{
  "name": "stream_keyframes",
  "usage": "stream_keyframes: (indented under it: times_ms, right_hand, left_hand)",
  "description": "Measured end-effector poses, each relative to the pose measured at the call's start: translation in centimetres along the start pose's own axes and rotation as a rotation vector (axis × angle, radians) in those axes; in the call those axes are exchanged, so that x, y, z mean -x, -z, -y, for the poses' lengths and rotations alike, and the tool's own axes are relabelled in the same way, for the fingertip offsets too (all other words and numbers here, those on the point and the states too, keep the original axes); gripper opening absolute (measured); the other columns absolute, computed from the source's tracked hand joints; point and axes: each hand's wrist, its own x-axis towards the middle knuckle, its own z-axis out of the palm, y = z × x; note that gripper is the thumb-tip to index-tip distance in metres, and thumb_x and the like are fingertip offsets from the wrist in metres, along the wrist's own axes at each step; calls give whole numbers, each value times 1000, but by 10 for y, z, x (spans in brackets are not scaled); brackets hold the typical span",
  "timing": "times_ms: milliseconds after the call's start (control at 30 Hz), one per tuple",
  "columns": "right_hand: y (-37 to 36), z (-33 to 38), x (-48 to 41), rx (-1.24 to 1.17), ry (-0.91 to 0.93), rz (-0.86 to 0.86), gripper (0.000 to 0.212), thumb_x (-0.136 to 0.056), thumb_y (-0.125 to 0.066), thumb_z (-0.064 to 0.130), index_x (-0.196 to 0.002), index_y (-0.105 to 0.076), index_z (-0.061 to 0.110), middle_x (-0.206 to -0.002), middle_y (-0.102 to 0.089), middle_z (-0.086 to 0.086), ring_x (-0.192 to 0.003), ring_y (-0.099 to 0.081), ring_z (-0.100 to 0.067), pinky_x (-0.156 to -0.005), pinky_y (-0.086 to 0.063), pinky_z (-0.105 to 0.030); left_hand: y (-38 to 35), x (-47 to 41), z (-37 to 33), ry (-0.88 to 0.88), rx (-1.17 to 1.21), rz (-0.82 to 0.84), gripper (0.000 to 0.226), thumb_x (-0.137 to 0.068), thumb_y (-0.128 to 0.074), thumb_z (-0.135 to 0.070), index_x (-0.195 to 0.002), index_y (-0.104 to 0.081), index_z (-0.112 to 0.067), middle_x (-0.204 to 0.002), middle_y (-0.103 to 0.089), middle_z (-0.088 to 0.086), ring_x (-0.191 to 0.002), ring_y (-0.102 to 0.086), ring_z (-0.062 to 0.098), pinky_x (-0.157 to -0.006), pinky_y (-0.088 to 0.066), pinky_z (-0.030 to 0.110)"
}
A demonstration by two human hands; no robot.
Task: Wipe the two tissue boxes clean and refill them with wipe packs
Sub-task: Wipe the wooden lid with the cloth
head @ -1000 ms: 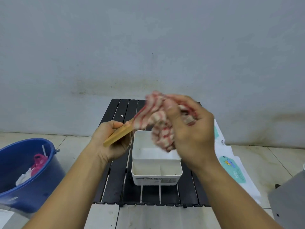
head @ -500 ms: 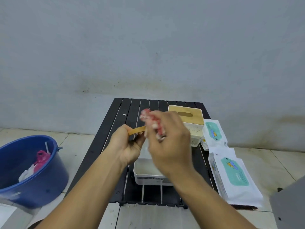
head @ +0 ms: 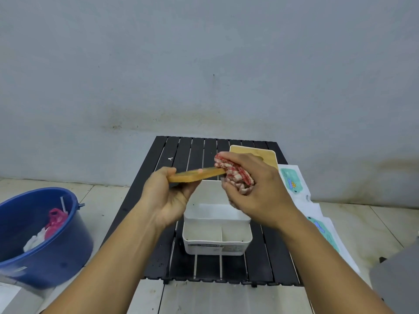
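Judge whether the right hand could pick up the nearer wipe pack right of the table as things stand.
Probably not yet. Nothing blocks the way to the wipe pack, but the right hand is full: it grips the striped cloth against the wooden lid held by the left hand.

Table's left slats (head: 167, 148) leave passage; open box (head: 217, 248) blocks centre, lidded box (head: 267, 157) and wipe packs (head: 292, 182) the right

Centre frame, a red-and-white striped cloth (head: 235, 177) is showing beside a tan lid (head: 192, 174), above a white box (head: 215, 248) and black slatted table (head: 181, 150).
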Motion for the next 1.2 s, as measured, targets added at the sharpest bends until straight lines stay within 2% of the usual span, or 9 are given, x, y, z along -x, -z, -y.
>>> stream_keyframes:
  times_ms: [167, 300, 467, 600, 733, 933, 1000, 1067, 1200]
  right_hand:
    - [11, -11, -6, -378, -288, -276, 31, -86, -78, 6, -106, -73, 29, -97, -73, 8, -86, -70, -10, -75, -55, -23]
    - [18, -23, -3, -587, -423, -263, 30, -85, -81, 17, -106, -72, 36, -112, -73, -4, -105, -71, -25, -86, -58, -40]
    - [20, -16, -12, -887, -572, -514, 21, -90, -72, 37, -101, -67, 20, -114, -74, -8, -108, -71, -31, -92, -57, -51]
    - [16, -12, -14, -318, -480, -537, 18, -98, -59, 42, -93, -70, 29, -101, -75, 4, -95, -73, -18, -83, -61, -43]
    - [-3, 16, -8, 72, -227, -405, 23, -99, -52, 42, -93, -70, 28, -100, -60, 4, -85, -60, -10, -71, -50, -29]
    - [-32, 60, -4, 163, 55, -319, 25, -100, -55, 30, -113, -69, 14, -106, -57, -3, -82, -61, -21, -61, -53, -41]
    - [-23, 46, -8, 181, 59, -379, 23, -99, -57, 28, -113, -70, 14, -106, -58, -4, -84, -61, -20, -64, -53, -36]
    - [-9, 21, -11, 207, -37, -442, 21, -100, -60, 26, -114, -71, 16, -108, -58, -4, -86, -61, -17, -67, -50, -27]
    - [15, -18, -10, 80, -414, -497, 15, -99, -62, 32, -109, -67, 22, -112, -57, 0, -94, -62, -11, -72, -43, -6]
  left_hand:
    - [5, 0, -8, -317, -594, 162, 77, -71, -70, -82, -121, -61, -24, -118, -64, -2, -122, -62, 21, -102, -54, 40]
    - [5, 4, 0, -685, -943, 187, 43, -74, -82, -41, -113, -63, -38, -104, -74, -24, -100, -68, -7, -82, -54, 12]
    - [14, -3, -2, -999, -1158, 259, 21, -89, -78, -11, -102, -75, -28, -92, -76, -12, -89, -71, 6, -79, -51, 14]
    - [22, -11, 4, -1111, -1341, 251, 19, -93, -76, -12, -106, -77, -26, -90, -75, -13, -87, -70, 18, -78, -59, 39]
    - [16, -12, 16, -1236, -1458, 257, 20, -92, -78, -14, -106, -78, -28, -86, -71, -22, -77, -64, 5, -67, -49, 18]
    - [12, -6, 26, -1214, -1440, 205, 53, -87, -74, 1, -64, -49, -40, -62, -57, -31, -51, -44, 5, -50, -29, 7]
    - [11, -2, 25, -1192, -1381, 230, 43, -91, -76, -8, -73, -58, -42, -65, -60, -24, -54, -48, 5, -55, -38, 12]
    - [15, -5, 22, -1035, -1356, 275, 1, -95, -74, -30, -96, -73, -31, -78, -71, -9, -68, -63, 17, -65, -57, 38]
    - [11, 0, 25, -644, -1290, 357, 17, -104, -62, -31, -118, -68, -37, -109, -77, -14, -105, -72, 11, -91, -60, 46]
